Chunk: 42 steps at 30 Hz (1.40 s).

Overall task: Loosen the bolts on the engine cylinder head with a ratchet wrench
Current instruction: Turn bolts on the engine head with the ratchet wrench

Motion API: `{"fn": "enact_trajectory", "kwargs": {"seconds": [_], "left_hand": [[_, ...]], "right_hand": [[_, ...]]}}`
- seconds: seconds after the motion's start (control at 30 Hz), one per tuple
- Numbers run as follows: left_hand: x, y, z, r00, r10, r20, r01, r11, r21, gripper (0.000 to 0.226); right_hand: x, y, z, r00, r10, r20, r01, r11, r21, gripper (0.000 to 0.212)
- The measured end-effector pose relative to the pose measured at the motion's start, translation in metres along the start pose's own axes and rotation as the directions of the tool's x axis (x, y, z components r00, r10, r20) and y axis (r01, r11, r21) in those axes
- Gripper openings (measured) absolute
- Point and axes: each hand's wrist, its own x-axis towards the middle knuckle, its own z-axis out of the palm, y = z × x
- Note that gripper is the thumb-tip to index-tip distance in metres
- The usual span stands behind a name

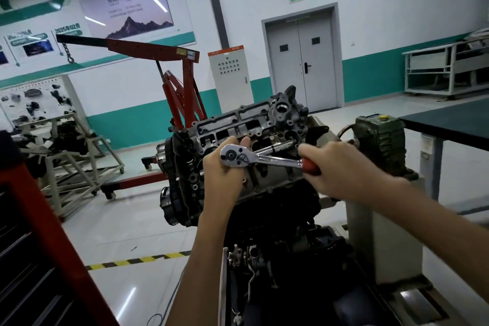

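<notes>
The grey engine cylinder head (246,124) sits tilted on a stand in the middle of the view, its bolt holes facing me. A chrome ratchet wrench (254,159) with a red handle lies across it. My left hand (225,174) cups the ratchet's round head from below, thumb up beside it. My right hand (333,167) grips the red handle at the right. A chrome extension bar (277,147) runs from behind the wrench toward the cylinder head. The bolt under the tool is hidden.
A red engine hoist (182,92) stands behind the engine. A red tool cabinet (39,246) is at my lower left. A dark workbench (449,122) and a green gearbox (381,137) are at the right. A frame stand (71,161) stands at left.
</notes>
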Motion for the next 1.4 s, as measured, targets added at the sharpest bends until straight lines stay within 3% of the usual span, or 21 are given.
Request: {"fn": "enact_trajectory", "kwargs": {"seconds": [0.1,0.17,0.23,0.3,0.43,0.57,0.67,0.73,0.8,0.93,1.0,1.1,1.17,1.23,1.33,1.4], "left_hand": [[-0.002,0.001,0.006,0.996,0.070,-0.060,-0.068,0.997,0.046,0.042],[0.000,0.003,0.015,0.992,0.080,-0.099,-0.074,0.995,0.062,0.039],[0.001,0.001,0.021,0.990,0.030,-0.138,-0.030,1.000,0.001,0.032],[0.001,-0.002,0.023,0.986,-0.039,-0.165,0.032,0.998,-0.046,0.025],[0.002,-0.002,0.018,0.990,0.027,-0.136,-0.028,1.000,-0.007,0.039],[0.003,-0.002,0.007,0.999,0.024,-0.043,-0.021,0.998,0.058,0.041],[0.003,0.002,0.005,1.000,0.024,-0.011,-0.024,0.999,0.028,0.032],[0.002,0.003,0.005,1.000,0.020,-0.013,-0.020,1.000,0.013,0.032],[0.001,0.000,0.003,0.999,-0.002,-0.043,0.002,1.000,0.001,0.035],[-0.002,-0.001,0.007,0.996,0.029,-0.086,-0.027,0.999,0.020,0.039],[-0.004,0.001,0.013,0.992,0.038,-0.120,-0.039,0.999,-0.005,0.038],[-0.003,0.003,0.019,0.995,-0.004,-0.102,-0.012,0.987,-0.159,0.038],[-0.003,0.005,0.018,0.991,-0.091,-0.097,0.065,0.968,-0.241,0.038],[-0.003,0.002,0.011,0.983,-0.136,-0.121,0.106,0.968,-0.229,0.035],[-0.005,-0.006,-0.003,0.992,-0.035,-0.121,0.032,0.999,-0.030,0.037],[-0.004,-0.004,-0.007,0.994,-0.038,-0.098,0.036,0.999,-0.021,0.038]], "right_hand": [[-0.034,-0.042,0.041,0.973,0.227,-0.040,-0.209,0.942,0.265,0.020],[-0.046,-0.078,0.062,0.934,0.357,0.012,-0.305,0.777,0.551,0.017],[-0.047,-0.108,0.079,0.911,0.410,0.036,-0.308,0.623,0.719,0.018],[-0.045,-0.119,0.089,0.912,0.409,0.015,-0.276,0.588,0.760,0.024],[-0.044,-0.078,0.071,0.959,0.283,0.034,-0.237,0.725,0.646,0.024],[-0.018,-0.013,0.019,0.998,0.005,0.057,-0.019,0.967,0.253,0.018],[0.016,0.016,-0.025,0.992,-0.125,0.007,0.125,0.989,-0.085,0.008],[0.027,0.019,-0.033,0.986,-0.163,-0.019,0.158,0.972,-0.174,0.009],[0.021,0.011,-0.023,0.994,-0.106,0.005,0.106,0.984,-0.141,0.009],[-0.026,-0.026,0.023,0.988,0.150,-0.031,-0.142,0.974,0.179,0.019],[-0.044,-0.060,0.052,0.962,0.271,0.022,-0.255,0.871,0.420,0.022],[-0.049,-0.110,0.088,0.920,0.376,0.110,-0.336,0.614,0.714,0.017],[-0.047,-0.111,0.093,0.924,0.372,0.093,-0.321,0.618,0.717,0.021],[-0.043,-0.090,0.079,0.956,0.290,0.045,-0.253,0.735,0.629,0.022],[-0.030,-0.048,0.043,0.996,0.087,0.020,-0.089,0.942,0.322,0.012],[-0.011,-0.021,0.013,0.995,-0.056,0.080,0.045,0.989,0.141,0.006]]}}
